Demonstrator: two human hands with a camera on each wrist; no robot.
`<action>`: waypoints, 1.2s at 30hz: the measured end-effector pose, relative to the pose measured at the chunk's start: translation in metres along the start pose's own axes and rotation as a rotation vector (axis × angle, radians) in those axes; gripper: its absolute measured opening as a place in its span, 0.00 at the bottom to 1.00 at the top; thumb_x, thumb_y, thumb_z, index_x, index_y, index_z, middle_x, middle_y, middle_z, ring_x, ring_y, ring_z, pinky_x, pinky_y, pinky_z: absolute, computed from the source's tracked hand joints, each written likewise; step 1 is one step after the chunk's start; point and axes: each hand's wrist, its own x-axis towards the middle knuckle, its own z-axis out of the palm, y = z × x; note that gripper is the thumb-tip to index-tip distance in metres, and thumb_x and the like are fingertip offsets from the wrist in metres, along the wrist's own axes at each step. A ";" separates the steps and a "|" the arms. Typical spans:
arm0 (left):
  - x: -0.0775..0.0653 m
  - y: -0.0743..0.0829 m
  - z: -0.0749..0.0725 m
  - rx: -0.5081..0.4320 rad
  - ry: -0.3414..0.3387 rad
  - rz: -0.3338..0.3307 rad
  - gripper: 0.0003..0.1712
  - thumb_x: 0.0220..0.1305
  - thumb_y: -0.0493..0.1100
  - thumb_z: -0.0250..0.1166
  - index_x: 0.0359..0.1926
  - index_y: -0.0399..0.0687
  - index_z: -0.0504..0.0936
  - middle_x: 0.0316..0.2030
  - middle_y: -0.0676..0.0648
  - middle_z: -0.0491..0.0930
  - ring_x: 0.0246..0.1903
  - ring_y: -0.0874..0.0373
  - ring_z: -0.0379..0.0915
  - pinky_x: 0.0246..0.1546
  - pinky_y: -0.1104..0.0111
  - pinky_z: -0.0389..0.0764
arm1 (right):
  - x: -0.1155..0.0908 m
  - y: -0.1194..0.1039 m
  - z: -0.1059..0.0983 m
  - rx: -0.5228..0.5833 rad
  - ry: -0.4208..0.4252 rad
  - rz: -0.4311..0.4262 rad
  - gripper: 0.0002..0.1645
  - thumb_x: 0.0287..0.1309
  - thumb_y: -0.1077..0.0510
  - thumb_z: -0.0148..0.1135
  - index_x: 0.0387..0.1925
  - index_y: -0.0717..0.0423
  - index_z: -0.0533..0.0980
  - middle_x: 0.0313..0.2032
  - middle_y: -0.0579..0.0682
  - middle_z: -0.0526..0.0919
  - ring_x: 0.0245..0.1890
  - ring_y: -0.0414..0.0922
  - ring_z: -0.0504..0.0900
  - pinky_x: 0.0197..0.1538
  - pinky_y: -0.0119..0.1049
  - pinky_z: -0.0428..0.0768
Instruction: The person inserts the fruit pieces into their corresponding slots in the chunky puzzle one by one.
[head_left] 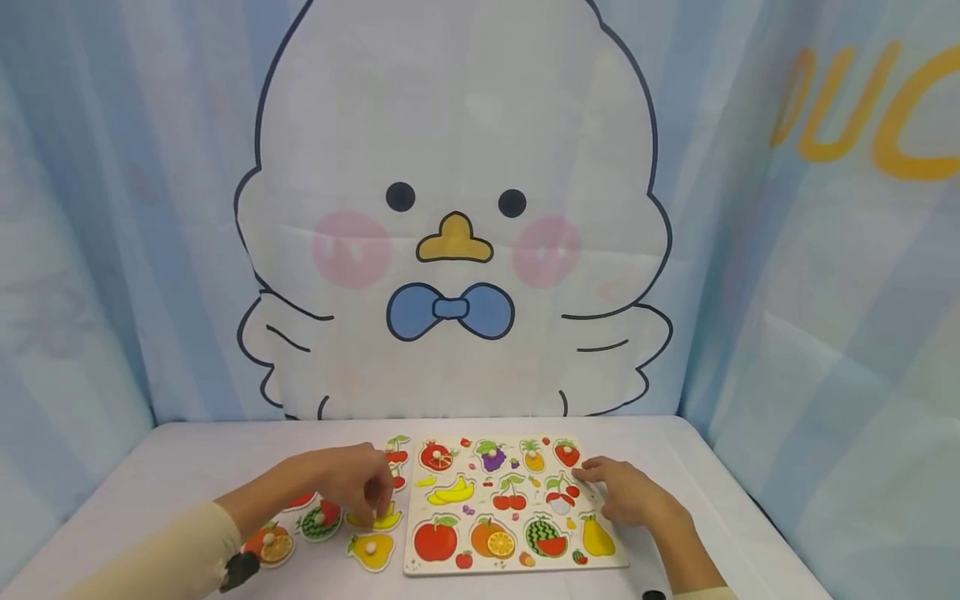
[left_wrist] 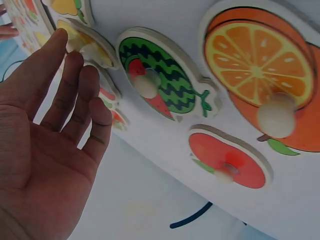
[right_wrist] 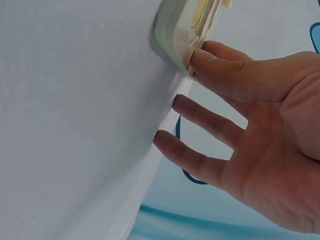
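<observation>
In the head view my left hand (head_left: 360, 483) hangs over a yellow banana puzzle piece (head_left: 387, 521) on the table, fingers pointing down. In the left wrist view its relaxed fingertips are close beside the banana piece, whose pale knob shows past them. My right hand (head_left: 626, 490) rests at the right edge of the wooden fruit puzzle board (head_left: 536, 533), index finger extended near the strawberry picture (head_left: 567, 453). In the right wrist view the thumb (right_wrist: 240, 75) touches the board's corner and the other fingers are spread against the table.
Left of the board lie loose knobbed pieces: a pear (head_left: 372, 553), a watermelon (head_left: 318, 523), an orange (head_left: 277, 550), a red fruit piece (left_wrist: 232, 156), and cherries (head_left: 397, 454). A curtain (head_left: 457, 367) with a printed white bird hangs behind the white table (head_left: 225, 442).
</observation>
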 end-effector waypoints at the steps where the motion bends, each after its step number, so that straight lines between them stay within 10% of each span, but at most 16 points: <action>1: -0.001 -0.001 0.001 -0.006 -0.001 -0.010 0.07 0.51 0.42 0.74 0.26 0.60 0.83 0.24 0.58 0.77 0.25 0.64 0.70 0.28 0.74 0.75 | 0.000 0.000 0.000 -0.002 0.000 -0.003 0.36 0.44 0.74 0.67 0.57 0.49 0.78 0.61 0.53 0.73 0.61 0.60 0.68 0.60 0.61 0.66; 36: -0.005 -0.020 0.008 -0.108 0.106 -0.006 0.07 0.50 0.42 0.75 0.26 0.61 0.86 0.23 0.57 0.79 0.24 0.63 0.72 0.27 0.72 0.76 | 0.002 0.000 0.003 -0.010 0.010 0.027 0.36 0.44 0.74 0.66 0.57 0.48 0.77 0.61 0.52 0.73 0.61 0.61 0.68 0.60 0.61 0.67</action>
